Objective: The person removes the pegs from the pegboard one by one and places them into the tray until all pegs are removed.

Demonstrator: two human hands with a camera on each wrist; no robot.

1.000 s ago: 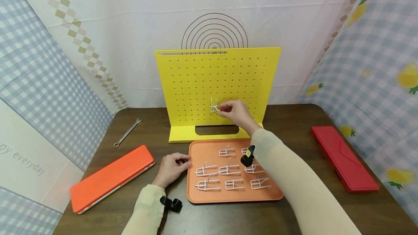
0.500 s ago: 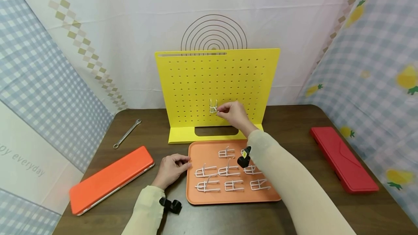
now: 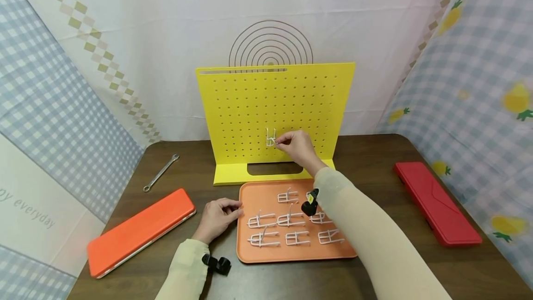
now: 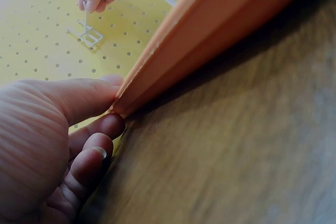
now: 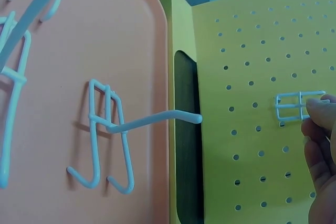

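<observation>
My right hand (image 3: 297, 146) pinches the arm of a white wire pegboard hook (image 3: 270, 139) between thumb and fingertips. The hook is upright against the lower middle of the yellow pegboard (image 3: 241, 105); I cannot tell whether its prongs sit in the holes. In the right wrist view, the same hook (image 5: 286, 106) lies near the board's holes, partly covered by the fingertips. My left hand (image 3: 216, 219) pinches the left rim of the orange tray (image 3: 256, 193), thumb above and fingers below, as the left wrist view shows. Several more white hooks (image 3: 291, 219) lie in rows on the tray.
An orange-red case (image 3: 141, 233) and a steel wrench (image 3: 161, 172) lie on the left of the dark wooden table (image 3: 266, 281). On the right is a red case (image 3: 437, 203). The pegboard's base (image 3: 231, 173) stands right behind the tray. Fabric curtains surround the table.
The right wrist has shifted slightly left and down, with the hook at nearly the same place on the pegboard. My left hand has stayed at the tray's rim. The head view has tilted slightly.
</observation>
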